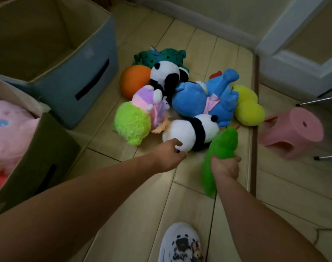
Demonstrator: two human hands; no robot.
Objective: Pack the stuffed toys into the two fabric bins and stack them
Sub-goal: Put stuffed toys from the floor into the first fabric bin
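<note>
A pile of stuffed toys lies on the wooden floor: two pandas, a blue toy [206, 100], a yellow one [248, 108], a lime fuzzy one [132, 122], a pink-purple one [148, 100], an orange one [134, 80] and a dark green spotted one [161, 56]. My right hand [225, 166] grips a bright green toy [221, 148] around its middle. My left hand [170, 155] pinches the white rear of the near panda [189, 132]. The blue fabric bin [81, 76] stands at upper left, nothing visible inside it. The brown bin [46, 154] at left holds a pink plush [8, 127].
A pink plastic stool [293, 129] lies tipped at the right, with thin metal legs [318, 100] of some furniture beside it. A wall and white door frame [286, 40] run behind the pile. My white shoe [182, 242] stands on the floor at the bottom.
</note>
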